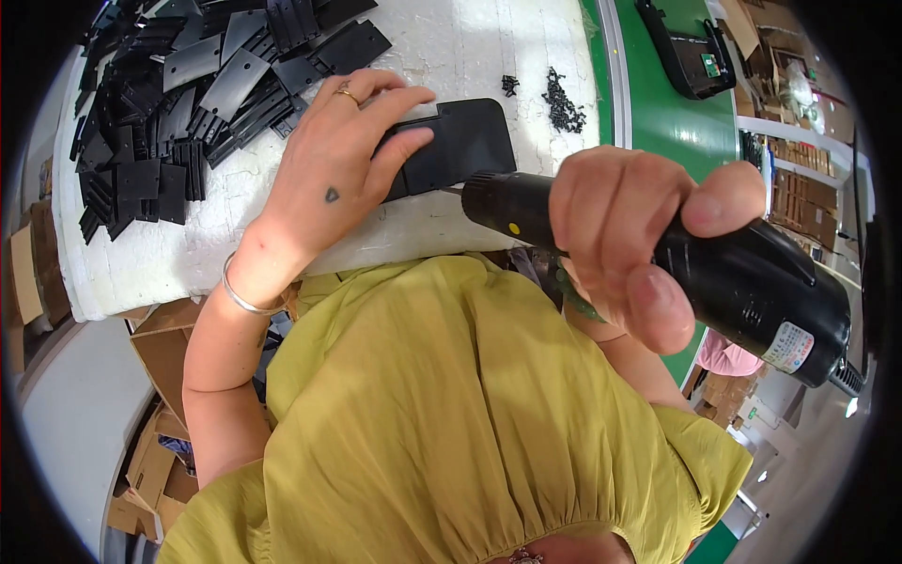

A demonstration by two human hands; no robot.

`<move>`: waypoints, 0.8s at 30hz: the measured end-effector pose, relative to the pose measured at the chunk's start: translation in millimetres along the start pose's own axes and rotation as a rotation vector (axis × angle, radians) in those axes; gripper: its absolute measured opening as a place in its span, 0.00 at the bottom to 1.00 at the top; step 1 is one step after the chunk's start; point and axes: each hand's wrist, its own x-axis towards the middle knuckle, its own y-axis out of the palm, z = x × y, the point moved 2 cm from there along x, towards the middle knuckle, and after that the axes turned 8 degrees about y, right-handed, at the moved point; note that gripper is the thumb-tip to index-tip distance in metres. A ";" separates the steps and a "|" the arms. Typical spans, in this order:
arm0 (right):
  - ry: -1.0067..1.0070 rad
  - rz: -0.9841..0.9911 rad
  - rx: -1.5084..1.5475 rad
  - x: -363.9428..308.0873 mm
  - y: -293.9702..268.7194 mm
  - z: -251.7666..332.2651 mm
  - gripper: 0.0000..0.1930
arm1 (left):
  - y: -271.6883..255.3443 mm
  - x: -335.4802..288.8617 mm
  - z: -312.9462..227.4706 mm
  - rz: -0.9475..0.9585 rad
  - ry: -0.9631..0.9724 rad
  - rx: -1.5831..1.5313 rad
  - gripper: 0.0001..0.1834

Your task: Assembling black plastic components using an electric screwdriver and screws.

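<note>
A flat black plastic panel [474, 136] with rounded corners lies on the white foam surface in front of me. My left hand [329, 155] grips its left end, the thumb and fingers over the top; that end is partly hidden under the hand. My right hand [639, 226] is wrapped round a black electric screwdriver [742, 268], which is tilted with its cable end at the lower right. The thin bit meets the panel's near edge, or comes very close; the exact contact point is too small to tell.
Black plastic plates [155, 122] are heaped at the upper left of the white foam surface [376, 240]. Small dark screws [564, 103] lie in two clusters beyond the panel. On the green table [672, 132] to the right rests a black housing [691, 56] with a small green circuit board.
</note>
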 end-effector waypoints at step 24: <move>-0.169 -0.022 0.022 0.4 6.6 16.2 0.19 | -8.1 -3.5 -43.0 0.084 0.201 0.011 0.08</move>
